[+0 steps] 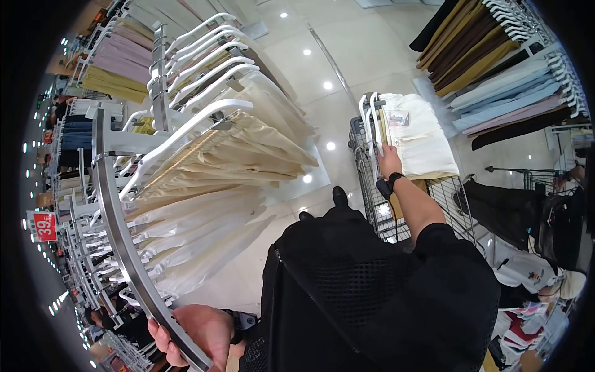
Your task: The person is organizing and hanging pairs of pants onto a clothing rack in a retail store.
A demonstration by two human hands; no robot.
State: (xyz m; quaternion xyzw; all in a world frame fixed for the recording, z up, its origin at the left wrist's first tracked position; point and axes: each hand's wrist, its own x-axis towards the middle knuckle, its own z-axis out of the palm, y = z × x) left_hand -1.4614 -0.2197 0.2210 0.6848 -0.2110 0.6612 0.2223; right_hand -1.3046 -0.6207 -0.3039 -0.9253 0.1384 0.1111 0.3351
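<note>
My left hand (pixel 201 335) is wrapped round the lower end of a curved metal rack rail (pixel 121 242). On the rack beside it hang beige trousers (pixel 217 152) and white garments (pixel 198 229) on white hangers (pixel 192 127). My right hand (pixel 389 162) reaches over a wire shopping cart (pixel 372 208), its fingers closed at the edge of folded white trousers (pixel 421 136) lying on the cart. White hangers (pixel 370 127) are at the left edge of these trousers, just above my right hand. What exactly the fingers grip is hard to make out.
Racks with brown trousers (pixel 468 53) and light blue trousers (pixel 514 96) stand at the upper right. A red price sign (pixel 44 227) is at the far left. At the right are a person in a white top (pixel 527 273) and another cart (pixel 539 180). Tiled floor (pixel 310 80) runs between the racks.
</note>
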